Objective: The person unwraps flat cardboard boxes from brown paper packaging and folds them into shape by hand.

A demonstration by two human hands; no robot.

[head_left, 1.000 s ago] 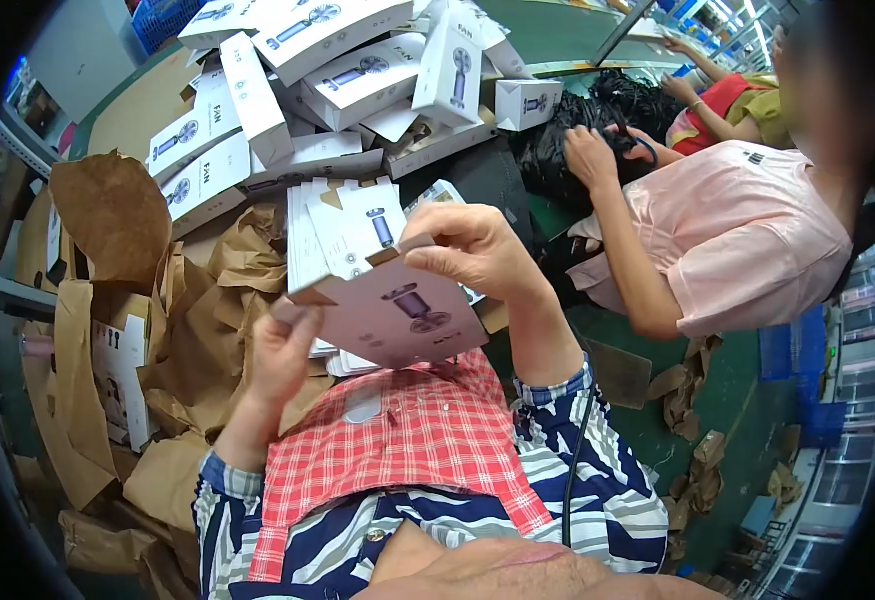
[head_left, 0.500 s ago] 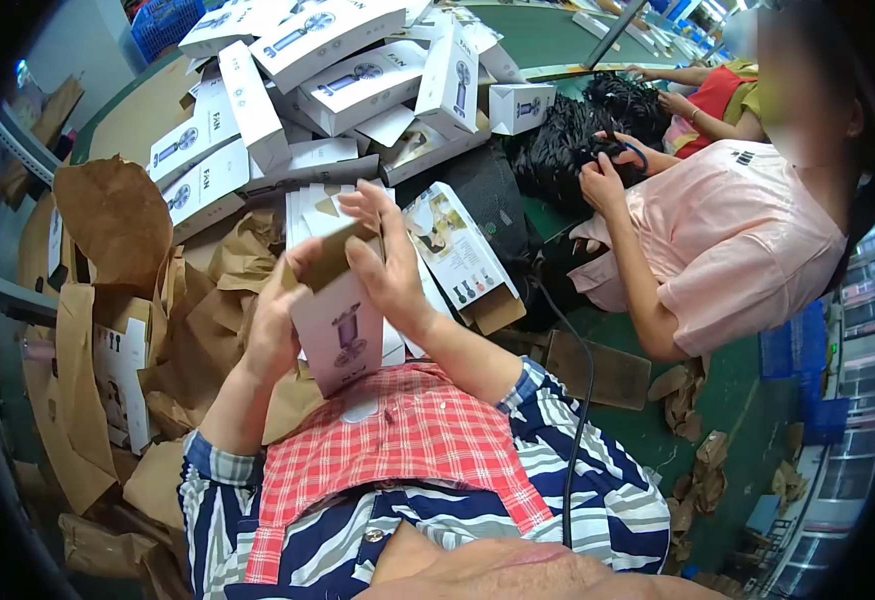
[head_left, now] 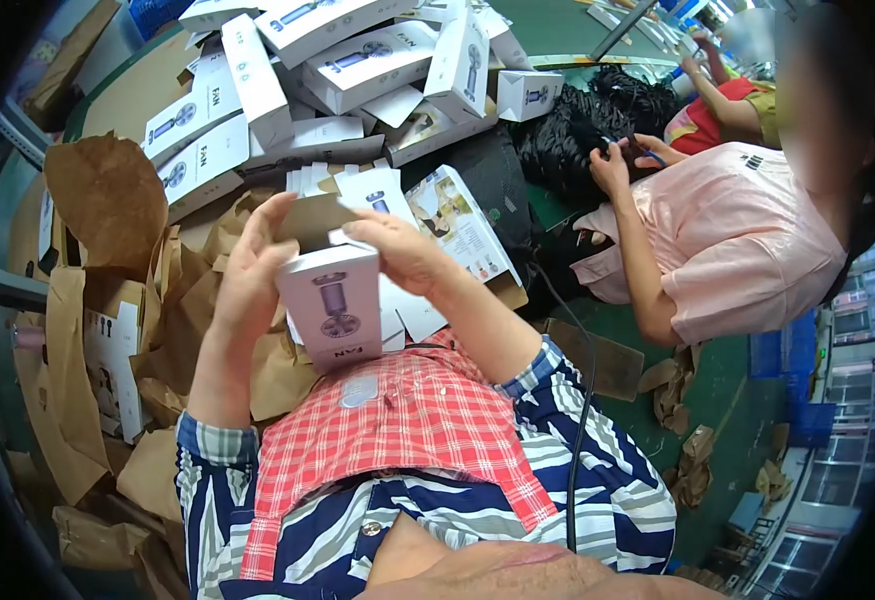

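Note:
A white fan carton (head_left: 335, 310) stands upright against the red checked apron, its printed front toward me and a brown-lined flap raised at its top. My left hand (head_left: 250, 262) is at the carton's top left corner, fingers apart, thumb by the edge. On the other side my right hand (head_left: 398, 248) has its thumb and fingers closed on the top right edge. Behind the carton lie flat white cartons (head_left: 370, 188), partly covered by it and by my right hand. A carton with a photo print (head_left: 468, 228) lies to their right.
Many fan cartons (head_left: 368, 62) are piled at the back. Crumpled brown paper (head_left: 108, 200) and an opened brown-paper pack fill the left side. On the right a co-worker in a pink shirt (head_left: 748, 235) handles black strands (head_left: 568, 140). A black cable (head_left: 590, 370) hangs beside my right arm.
The carton has gone from flat and wide to a squared box standing upright. My left hand has opened and moved up slightly; my right hand has lowered onto the top edge.

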